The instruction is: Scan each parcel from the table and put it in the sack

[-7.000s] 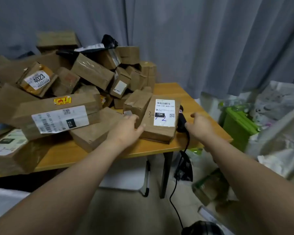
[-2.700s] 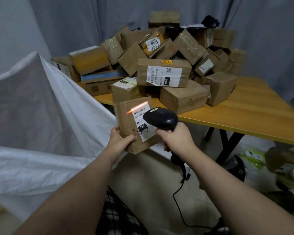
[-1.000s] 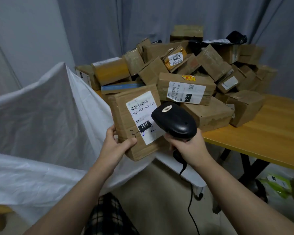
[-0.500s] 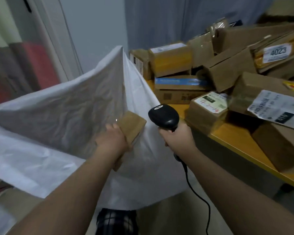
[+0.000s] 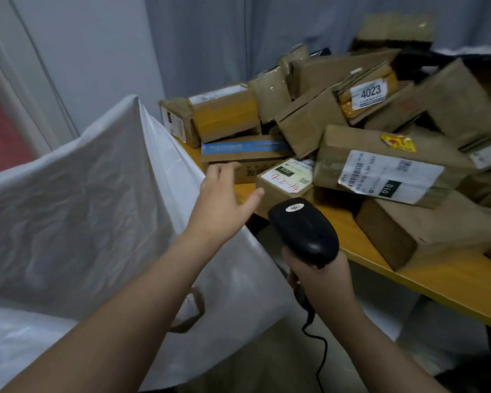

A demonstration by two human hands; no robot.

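A big white sack stands open at the left, beside the wooden table. Several brown cardboard parcels are heaped on the table. My left hand is empty, fingers spread, above the sack's right rim and reaching toward a small parcel with a white label marked in red. My right hand grips the handle of a black corded barcode scanner in front of the table edge. The parcel just scanned is out of sight.
A long parcel with a "010" label lies on top of a plain box. Behind them sit a "4023" parcel, a blue-taped box and a yellow-taped box. Grey curtain and wall stand behind.
My left hand let go of the scanned parcel at the sack; the parcel is gone from view. That hand now stretches right toward the table. The scanner stays in my right hand.
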